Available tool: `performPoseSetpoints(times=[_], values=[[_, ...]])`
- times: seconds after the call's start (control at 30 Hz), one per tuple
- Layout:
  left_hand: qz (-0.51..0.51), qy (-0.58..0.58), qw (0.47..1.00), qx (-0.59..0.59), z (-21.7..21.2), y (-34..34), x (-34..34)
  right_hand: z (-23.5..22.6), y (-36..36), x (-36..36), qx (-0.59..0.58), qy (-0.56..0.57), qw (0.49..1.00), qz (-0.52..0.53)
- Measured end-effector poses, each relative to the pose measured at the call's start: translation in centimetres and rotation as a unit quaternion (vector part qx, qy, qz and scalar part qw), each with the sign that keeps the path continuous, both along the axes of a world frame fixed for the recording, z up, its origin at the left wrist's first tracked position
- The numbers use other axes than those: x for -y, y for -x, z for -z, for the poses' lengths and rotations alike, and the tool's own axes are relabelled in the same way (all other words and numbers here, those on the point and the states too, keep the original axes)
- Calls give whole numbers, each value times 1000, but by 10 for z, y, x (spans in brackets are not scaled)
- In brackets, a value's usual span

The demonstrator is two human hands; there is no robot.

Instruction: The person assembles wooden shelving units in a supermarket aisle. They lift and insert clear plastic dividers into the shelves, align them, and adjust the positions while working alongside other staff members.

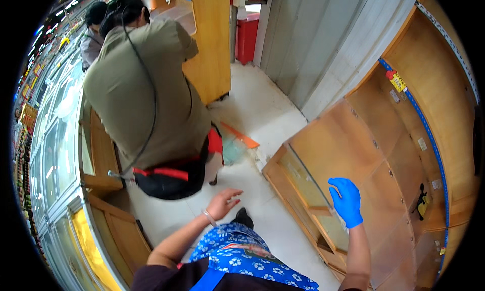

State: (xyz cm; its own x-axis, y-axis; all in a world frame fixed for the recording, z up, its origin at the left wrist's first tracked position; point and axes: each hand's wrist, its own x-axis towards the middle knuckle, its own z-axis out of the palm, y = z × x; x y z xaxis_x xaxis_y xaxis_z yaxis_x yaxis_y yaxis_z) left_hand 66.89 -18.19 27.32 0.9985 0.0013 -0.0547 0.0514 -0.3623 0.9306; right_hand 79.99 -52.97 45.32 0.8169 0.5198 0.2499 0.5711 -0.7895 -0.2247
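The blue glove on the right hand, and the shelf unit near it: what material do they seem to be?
The blue glove looks like thin rubber or nitrile: smooth, tight, uniform colour. The shelf unit looks like light wood or wood laminate, matte with faint grain, though which one is unclear.

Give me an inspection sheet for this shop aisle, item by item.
Surface: pale floor, mostly bare.
Job's things: empty wooden shelf unit with clear divider panels; the blue-gloved right hand is on a panel's edge.
Clutter: orange-edged dustpan-like thing on the floor; red bin beyond.
Hands: left hand bare, open, holding nothing, with a wrist bangle.
Cables: black cord down another person's back.
Surroundings: glass-fronted display case on the left, wooden pillar, grey wall.
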Motion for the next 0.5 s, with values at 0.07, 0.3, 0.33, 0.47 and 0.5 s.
performPoseSetpoints(times=[0.07, 0.3, 0.33, 0.47, 0.5], values=[[-16, 52, 999, 8, -7, -15, 2, -2, -50, -29, 22, 23, 997, -65], [-77, 97, 992, -11, -24, -58, 41, 17, -158, -60, 26, 9, 981, -192], [-90, 107, 990, -19, -24, -59, 46, 21, -165, -56, 18, 16, 979, -204], [-129, 64, 988, -59, -10, -53, 68, 29, -201, -32, -16, 79, 963, -257], [-146, 72, 985, -58, -13, -51, 78, 34, -211, -22, -14, 83, 961, -265]])
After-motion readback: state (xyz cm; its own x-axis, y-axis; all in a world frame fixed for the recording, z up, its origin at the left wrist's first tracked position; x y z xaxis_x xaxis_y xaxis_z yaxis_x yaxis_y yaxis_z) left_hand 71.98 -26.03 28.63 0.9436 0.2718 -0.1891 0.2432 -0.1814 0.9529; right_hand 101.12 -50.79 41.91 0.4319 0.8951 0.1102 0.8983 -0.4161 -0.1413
